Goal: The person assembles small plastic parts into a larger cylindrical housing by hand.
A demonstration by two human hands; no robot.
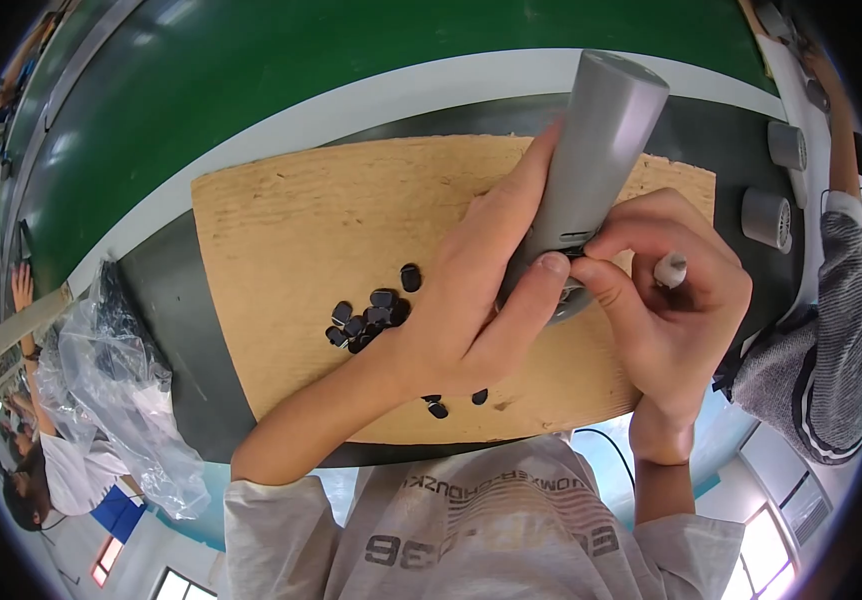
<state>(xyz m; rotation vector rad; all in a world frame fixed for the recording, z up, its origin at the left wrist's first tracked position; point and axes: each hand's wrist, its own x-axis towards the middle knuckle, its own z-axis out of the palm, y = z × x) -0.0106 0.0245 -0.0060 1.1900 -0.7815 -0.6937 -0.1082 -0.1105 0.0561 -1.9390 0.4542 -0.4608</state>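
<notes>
A grey cylinder (596,150) is tilted up and away over the cardboard, its lower end near me. My left hand (461,300) is wrapped round it, the thumb pressing beside a slot near that end. My right hand (686,300) pinches a small black piece (574,252) against the cylinder's side by the slot, with thumb and forefinger. Tucked in the curled fingers of the same hand is a thin, pale, pen-like tool (670,269); most of it is hidden. Left of my left hand lies a loose group of small black pieces (381,300) on the cardboard.
The brown cardboard sheet (301,220) covers part of a dark table. Near my forearm lie a few more black pieces (437,408). Two grey cylinders (767,218) stand at the right, by a co-worker's striped sleeve (811,370). Clear plastic bags (116,380) hang at the left edge.
</notes>
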